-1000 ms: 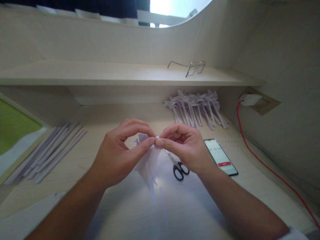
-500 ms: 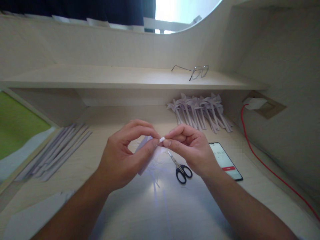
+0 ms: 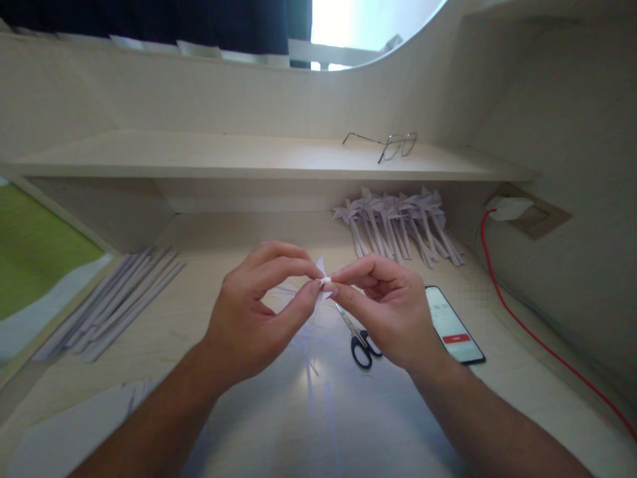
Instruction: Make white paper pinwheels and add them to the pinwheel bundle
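Observation:
My left hand [image 3: 261, 312] and my right hand [image 3: 385, 309] meet above the desk, each pinching with thumb and forefinger. Between their fingertips is a small white paper pinwheel [image 3: 321, 267], its pointed blades sticking out above and below my fingers. Its middle is partly hidden by the fingertips. Just under my right hand lie black-handled scissors [image 3: 361, 352], their blades pointing away and partly covered by the hand. Thin paper offcuts [image 3: 312, 365] are scattered on the desk below my hands.
Several finished paper pinwheels on sticks [image 3: 398, 219] lie at the back right. Rolled paper sticks [image 3: 114, 299] are at left, with white sheets [image 3: 74, 428] nearer. A phone [image 3: 452, 328], a red cable [image 3: 542, 338] and glasses [image 3: 398, 145] on the shelf [image 3: 223, 156] are also there.
The paper between my hands has turned; a broad flap hung behind my left hand before, and now pointed blades show at the fingertips. Both hands have shifted slightly right.

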`<state>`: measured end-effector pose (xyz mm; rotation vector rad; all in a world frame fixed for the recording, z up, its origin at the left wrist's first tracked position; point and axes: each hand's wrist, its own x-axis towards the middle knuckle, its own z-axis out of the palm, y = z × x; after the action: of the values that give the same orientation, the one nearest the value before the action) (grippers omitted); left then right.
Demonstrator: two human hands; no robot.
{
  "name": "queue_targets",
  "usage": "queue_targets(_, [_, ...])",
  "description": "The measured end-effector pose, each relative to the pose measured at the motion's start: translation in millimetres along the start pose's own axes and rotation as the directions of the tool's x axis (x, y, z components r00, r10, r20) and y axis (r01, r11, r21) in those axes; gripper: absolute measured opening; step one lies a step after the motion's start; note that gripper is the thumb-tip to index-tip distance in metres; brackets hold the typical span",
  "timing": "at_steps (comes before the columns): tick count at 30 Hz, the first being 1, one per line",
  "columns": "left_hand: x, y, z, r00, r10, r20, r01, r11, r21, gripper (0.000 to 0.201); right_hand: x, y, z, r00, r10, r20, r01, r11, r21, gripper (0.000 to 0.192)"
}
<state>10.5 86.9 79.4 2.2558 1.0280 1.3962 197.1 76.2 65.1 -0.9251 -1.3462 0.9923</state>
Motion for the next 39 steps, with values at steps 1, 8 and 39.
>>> queue_targets(1, [0.3, 0.1, 0.3, 1.0, 0.007, 0.0, -0.007, 1.0, 0.008, 0.012, -0.2, -1.0, -0.3, 1.0, -0.016, 0.014, 0.017, 0.999, -0.031, 0.011])
queue_targets(8, [0.6, 2.0, -0.4, 0.999, -0.013, 0.05, 0.015, 1.0, -0.027, 0.015, 6.3, 4.6, -5.8, 0.991, 0.066, 0.119, -0.081, 0.989, 0.124, 0.012])
queue_targets(39, [9.1, -49.4, 4.8, 0.913, -0.369, 0.175, 0.407, 0.86, -0.309, 0.019, 25.9, 8.1, -23.0, 0.987, 0.146, 0.062, -0.137, 0.98, -0.142, 0.006])
